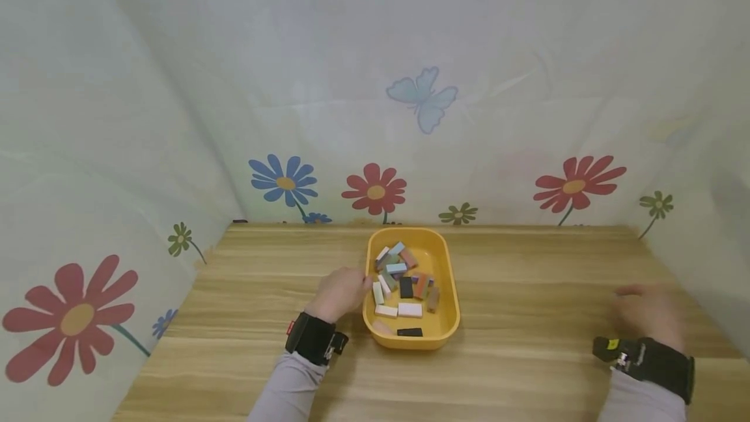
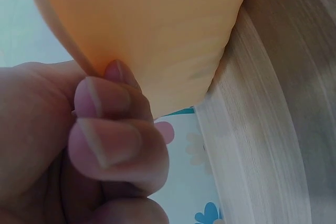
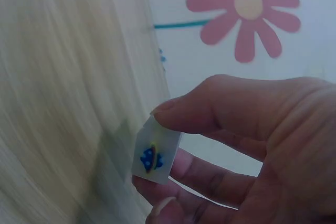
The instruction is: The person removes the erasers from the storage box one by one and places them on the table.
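Note:
A yellow plastic bin [image 1: 453, 292] stands on the wooden table, holding several small rectangular blocks in white, black, orange, brown, green and light blue. My left hand [image 1: 342, 293] is at the bin's left side; in the left wrist view its curled fingers [image 2: 113, 142] and thumb pinch the bin's rim. Out to the right, above the table, my right hand [image 1: 647, 314] is blurred in the head view. In the right wrist view, the thumb and fingers of that hand pinch a small white block [image 3: 157, 150] bearing a blue and yellow printed figure.
The wooden table [image 1: 527, 266] runs back to a pale curtain [image 1: 328, 83] printed with flowers and butterflies. Curtain walls also close off the left and right sides. Both wrists wear black straps with small cameras.

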Tool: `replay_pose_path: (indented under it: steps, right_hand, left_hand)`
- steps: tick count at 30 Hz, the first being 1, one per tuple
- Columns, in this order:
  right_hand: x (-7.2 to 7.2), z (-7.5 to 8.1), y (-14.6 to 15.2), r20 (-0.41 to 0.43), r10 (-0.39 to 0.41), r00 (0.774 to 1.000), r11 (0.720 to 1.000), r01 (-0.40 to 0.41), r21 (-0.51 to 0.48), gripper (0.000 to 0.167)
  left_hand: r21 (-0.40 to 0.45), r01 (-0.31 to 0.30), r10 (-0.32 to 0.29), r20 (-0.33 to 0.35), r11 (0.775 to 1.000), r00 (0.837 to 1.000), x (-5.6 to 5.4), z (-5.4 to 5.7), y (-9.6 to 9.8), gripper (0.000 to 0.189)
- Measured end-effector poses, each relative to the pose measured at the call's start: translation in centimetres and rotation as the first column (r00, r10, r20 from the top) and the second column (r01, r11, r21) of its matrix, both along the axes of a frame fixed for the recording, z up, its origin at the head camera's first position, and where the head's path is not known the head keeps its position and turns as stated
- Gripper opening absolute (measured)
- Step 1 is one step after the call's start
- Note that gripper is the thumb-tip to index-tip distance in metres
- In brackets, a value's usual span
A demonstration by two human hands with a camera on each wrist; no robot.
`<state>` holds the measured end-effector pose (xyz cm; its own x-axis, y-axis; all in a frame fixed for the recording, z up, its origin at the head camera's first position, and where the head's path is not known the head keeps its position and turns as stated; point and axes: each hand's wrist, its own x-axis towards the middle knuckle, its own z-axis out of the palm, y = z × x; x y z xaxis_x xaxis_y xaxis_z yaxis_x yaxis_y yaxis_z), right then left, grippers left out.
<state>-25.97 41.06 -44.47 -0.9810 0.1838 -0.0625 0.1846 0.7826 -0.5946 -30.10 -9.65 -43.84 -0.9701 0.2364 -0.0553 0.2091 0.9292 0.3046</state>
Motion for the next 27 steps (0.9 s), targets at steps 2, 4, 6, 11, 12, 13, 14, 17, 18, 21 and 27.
replay_pose_path:
  steps: [2,4,6,11,12,13,14,17,18,21,27]
  right_hand:
    - [-0.3,-0.3,-1.1,0.005,0.008,1.000,1.000,-0.008,0.003,0.044]
    - [-0.7,-0.5,-2.1,0.000,0.029,1.000,1.000,-0.029,0.004,0.043]
    - [-1.1,-0.6,-3.0,0.006,0.052,0.999,0.999,-0.052,-0.005,0.044]
    - [-1.7,-0.8,-4.1,0.031,0.074,0.997,0.997,-0.073,-0.024,0.045]
    - [-1.7,-0.9,-4.1,0.033,0.076,0.997,0.997,-0.075,-0.020,0.045]
    - [-1.8,-0.9,-4.1,0.037,0.074,0.997,0.997,-0.074,-0.017,0.045]
    - [-1.8,-0.9,-4.1,0.042,0.074,0.996,0.997,-0.074,-0.014,0.047]
    - [-1.8,-0.8,-4.1,0.067,0.062,0.996,0.998,-0.060,-0.026,0.056]
    - [-1.8,-0.6,-4.1,0.069,0.058,0.996,0.998,-0.056,-0.025,0.059]
    - [-1.9,-0.1,-4.2,0.051,0.047,0.998,0.999,-0.046,-0.021,0.072]
    - [-2.0,1.5,-5.4,-0.060,0.053,0.997,0.997,-0.050,0.056,0.084]
  left_hand:
    - [-0.009,0.000,0.001,0.004,1.000,1.000,0.0,0.0,0.1,0.040]
    - [-0.010,-0.004,0.004,0.005,1.000,1.000,0.0,-0.1,0.1,0.039]
    - [-0.011,-0.009,0.009,0.004,1.000,1.000,0.0,-0.1,0.1,0.040]
    - [-0.001,-0.028,0.028,0.018,1.000,0.999,0.1,0.0,0.1,0.040]
    - [0.001,-0.031,0.031,0.024,1.000,0.999,0.1,0.1,0.2,0.040]
    - [0.004,-0.034,0.034,0.030,0.999,0.999,0.1,0.1,0.2,0.040]
    - [0.007,-0.038,0.037,0.037,0.999,0.999,0.2,0.2,0.2,0.040]
    - [0.014,-0.043,0.042,0.051,0.999,0.998,0.3,0.3,0.2,0.040]
    - [0.016,-0.043,0.043,0.053,0.999,0.998,0.3,0.4,0.2,0.039]
    - [0.016,-0.045,0.044,0.052,0.999,0.998,0.4,0.4,0.2,0.039]
    - [0.020,-0.044,0.043,0.054,0.999,0.998,0.4,0.5,0.2,0.039]
